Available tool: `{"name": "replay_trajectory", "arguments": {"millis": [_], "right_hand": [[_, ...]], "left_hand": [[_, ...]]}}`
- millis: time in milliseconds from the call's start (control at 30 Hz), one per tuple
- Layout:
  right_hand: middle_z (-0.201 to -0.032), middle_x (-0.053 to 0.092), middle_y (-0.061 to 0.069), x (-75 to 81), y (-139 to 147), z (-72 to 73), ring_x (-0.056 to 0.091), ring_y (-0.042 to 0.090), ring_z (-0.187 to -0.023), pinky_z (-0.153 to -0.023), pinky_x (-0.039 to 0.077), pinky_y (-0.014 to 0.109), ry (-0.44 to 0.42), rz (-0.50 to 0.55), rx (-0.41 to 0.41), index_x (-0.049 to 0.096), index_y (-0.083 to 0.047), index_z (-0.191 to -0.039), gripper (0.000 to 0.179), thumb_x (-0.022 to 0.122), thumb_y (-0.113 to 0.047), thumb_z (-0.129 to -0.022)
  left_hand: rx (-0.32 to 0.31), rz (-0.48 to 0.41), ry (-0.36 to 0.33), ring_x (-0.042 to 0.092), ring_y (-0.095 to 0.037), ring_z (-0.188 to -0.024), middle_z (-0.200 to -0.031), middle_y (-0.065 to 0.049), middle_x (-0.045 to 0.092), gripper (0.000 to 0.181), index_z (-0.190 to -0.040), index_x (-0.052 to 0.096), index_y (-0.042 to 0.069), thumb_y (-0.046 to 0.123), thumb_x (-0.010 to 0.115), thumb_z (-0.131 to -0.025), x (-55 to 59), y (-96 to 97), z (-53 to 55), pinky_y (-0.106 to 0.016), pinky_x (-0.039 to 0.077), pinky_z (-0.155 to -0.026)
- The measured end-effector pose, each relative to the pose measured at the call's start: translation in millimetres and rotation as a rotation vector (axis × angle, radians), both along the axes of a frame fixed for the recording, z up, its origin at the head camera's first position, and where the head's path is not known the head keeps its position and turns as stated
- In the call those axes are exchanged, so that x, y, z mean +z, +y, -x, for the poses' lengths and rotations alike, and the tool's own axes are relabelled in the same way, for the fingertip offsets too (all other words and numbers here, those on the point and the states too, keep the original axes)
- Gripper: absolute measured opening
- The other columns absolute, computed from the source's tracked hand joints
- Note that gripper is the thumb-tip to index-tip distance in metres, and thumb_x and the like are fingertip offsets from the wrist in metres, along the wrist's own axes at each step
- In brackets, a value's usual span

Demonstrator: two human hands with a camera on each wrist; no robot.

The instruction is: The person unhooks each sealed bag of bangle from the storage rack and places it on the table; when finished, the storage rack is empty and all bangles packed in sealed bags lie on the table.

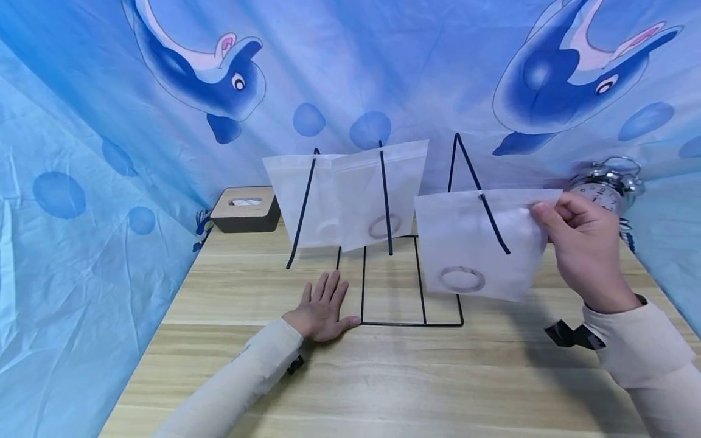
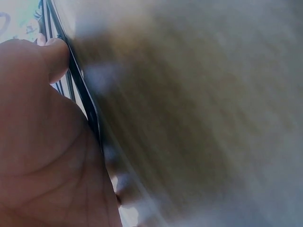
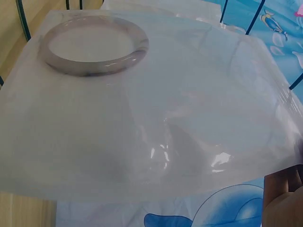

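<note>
My right hand [image 1: 588, 243] pinches the upper right corner of a translucent zip bag [image 1: 465, 237]. Inside, near the bag's bottom, lies a pale bangle [image 1: 462, 289], seen larger as a marbled ring in the right wrist view. At the bag's top edge it meets the right prong [image 1: 470, 161] of a black wire rack [image 1: 411, 324], whose end crosses in front of the bag. My left hand [image 1: 323, 307] lies on the table with fingers straight, its thumb touching the rack's front left corner. The left wrist view is mostly blurred.
Two more translucent bags, one left [image 1: 298, 207] and one in the middle [image 1: 358, 188], hang from the other prongs; a ring shows in the middle one. A tissue box [image 1: 246, 225] stands back left, an alarm clock [image 1: 602, 188] back right. Dolphin-print cloth surrounds the wooden table [image 1: 405, 383].
</note>
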State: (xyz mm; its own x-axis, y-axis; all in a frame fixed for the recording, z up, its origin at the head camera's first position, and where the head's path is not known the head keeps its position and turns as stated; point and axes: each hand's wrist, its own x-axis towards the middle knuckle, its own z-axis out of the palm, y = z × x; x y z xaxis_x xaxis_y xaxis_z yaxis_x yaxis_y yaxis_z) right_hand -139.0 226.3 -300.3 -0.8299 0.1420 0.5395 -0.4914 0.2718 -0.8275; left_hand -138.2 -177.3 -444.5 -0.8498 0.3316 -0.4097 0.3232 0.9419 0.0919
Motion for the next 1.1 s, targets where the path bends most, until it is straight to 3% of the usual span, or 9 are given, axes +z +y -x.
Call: {"name": "replay_trajectory", "arguments": {"millis": [100, 300, 400, 600, 867, 1100], "right_hand": [[-0.065, 0.06, -0.002, -0.8, 3, -6.3, 0.048, 0.01, -0.059, -0.054, 0.045, 0.015, 0.001, -0.005, 0.001, 0.064, 0.011, -0.088, 0.013, 0.063, 0.001, -0.097], [-0.071, 0.067, -0.001, -5.2, 6, -16.9, 0.049, 0.009, -0.06, -0.055, 0.041, 0.015, 0.035, 0.149, 0.099, 0.069, 0.012, -0.096, 0.007, 0.063, 0.009, -0.095], [-0.068, 0.064, -0.004, -4.4, 5, -20.8, 0.047, 0.009, -0.057, -0.054, 0.04, 0.015, 0.029, 0.054, 0.038, 0.069, 0.011, -0.093, 0.007, 0.063, 0.009, -0.095], [-0.064, 0.059, -0.004, -6.8, 8, -26.9, 0.044, 0.01, -0.056, -0.053, 0.039, 0.016, 0.031, -0.007, 0.013, 0.069, 0.008, -0.089, 0.01, 0.061, 0.011, -0.095], [-0.067, 0.062, 0.0, -13.1, 12, -33.5, 0.047, 0.011, -0.059, -0.053, 0.04, 0.016, 0.048, 0.124, 0.099, 0.069, 0.009, -0.091, 0.01, 0.06, 0.013, -0.094], [-0.07, 0.066, 0.001, -17.5, 15, -40.5, 0.05, 0.01, -0.062, -0.056, 0.042, 0.015, 0.064, 0.206, 0.131, 0.07, 0.006, -0.09, 0.011, 0.061, 0.011, -0.094]], "left_hand": [[0.002, 0.016, 0.005, -0.011, -0.034, -0.151, -0.167, -0.013, -0.009, 0.093, -0.163, 0.01, 0.011, 0.074, 0.03, -0.097, -3.3, -0.6, 3.0, -0.061, 0.001, -0.117], [0.009, 0.012, 0.009, -0.012, -0.033, -0.151, -0.167, -0.011, -0.011, 0.093, -0.163, 0.01, 0.011, 0.074, 0.03, -0.097, -6.5, -1.3, 4.6, -0.061, 0.0, -0.116], [0.008, 0.007, 0.006, -0.012, -0.033, -0.151, -0.167, -0.012, -0.011, 0.093, -0.163, 0.01, 0.011, 0.073, 0.031, -0.097, -4.8, -1.4, 3.5, -0.061, -0.001, -0.116], [0.01, 0.001, -0.001, -0.012, -0.033, -0.151, -0.167, -0.012, -0.011, 0.093, -0.163, 0.009, 0.01, 0.073, 0.031, -0.097, -2.8, -1.6, 2.2, -0.061, -0.001, -0.116], [0.004, -0.011, 0.01, -0.01, -0.035, -0.151, -0.167, -0.014, -0.009, 0.092, -0.162, 0.011, 0.009, 0.072, 0.031, -0.098, -4.5, -3.4, 1.9, -0.061, 0.0, -0.116], [0.0, -0.025, -0.01, -0.01, -0.035, -0.151, -0.167, -0.016, -0.008, 0.09, -0.161, 0.013, 0.007, 0.07, 0.032, -0.099, 5.8, -0.8, -1.2, -0.06, 0.0, -0.117]]}}
